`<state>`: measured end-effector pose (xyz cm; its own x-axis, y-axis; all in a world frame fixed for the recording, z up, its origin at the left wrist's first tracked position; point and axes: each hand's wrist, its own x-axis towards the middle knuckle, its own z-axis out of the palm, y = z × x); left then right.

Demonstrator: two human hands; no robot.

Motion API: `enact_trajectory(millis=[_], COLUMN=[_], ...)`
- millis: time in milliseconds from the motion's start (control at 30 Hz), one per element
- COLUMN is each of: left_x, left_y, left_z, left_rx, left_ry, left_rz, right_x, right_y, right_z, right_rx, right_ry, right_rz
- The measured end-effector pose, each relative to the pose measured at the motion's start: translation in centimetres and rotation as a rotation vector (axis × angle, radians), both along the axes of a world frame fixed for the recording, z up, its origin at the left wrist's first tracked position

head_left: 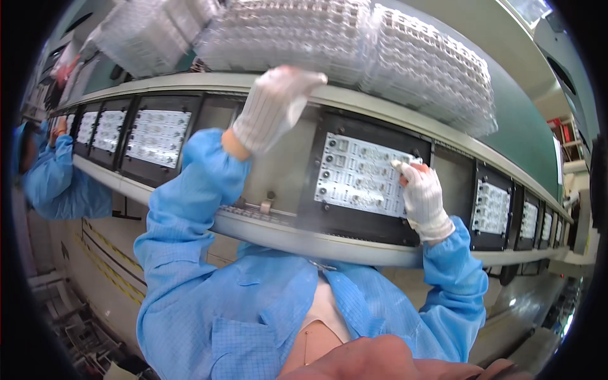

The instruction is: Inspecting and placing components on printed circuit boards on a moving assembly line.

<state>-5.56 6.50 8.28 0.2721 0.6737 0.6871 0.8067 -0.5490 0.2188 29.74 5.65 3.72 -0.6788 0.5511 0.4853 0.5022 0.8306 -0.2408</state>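
Observation:
My left hand [275,104], in a white striped glove with its fingers blurred, is raised over the far rail of the line beside the stacked clear trays [288,41]. Whether it holds anything does not show. My right hand [423,197], also gloved but with bare fingertips, is at the right edge of a white circuit board panel [361,174]. Its thumb and fingers are pinched together over the board's upper right corner; anything between them is too small to make out. The panel lies flat in a black carrier [316,212] in front of me.
More clear trays [434,69] stand on a green surface [532,133] beyond the rail. Other carriers with white board panels [158,136] sit along the line, on both sides. At the far left a co-worker in a blue sleeve [54,171] reaches over the line.

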Motion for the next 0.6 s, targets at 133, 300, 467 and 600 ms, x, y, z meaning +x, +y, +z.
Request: enact_trajectory(millis=[133,300,467,600], left_x=[-4.2,-9.6,-9.1,-8.8], left_y=[7.6,14.9,19.1,20.2], left_z=[0.8,0.7,0.9,2.3], left_rx=[0.104,0.023,-0.172,-0.277], left_ry=[0.064,0.217,0.155,0.299], left_rz=[0.233,0.403,0.305,0.525], right_x=[1.5,1.5,4.2,7.3], right_y=[-0.3,0.3,4.6,10.0], right_z=[1.1,3.9,6.3,6.6], right_rx=[-0.224,-0.294,-0.102,-0.016], right_ry=[-0.015,-0.086,-0.108,0.012], right_rz=[-0.027,-0.014,-0.157,-0.268])
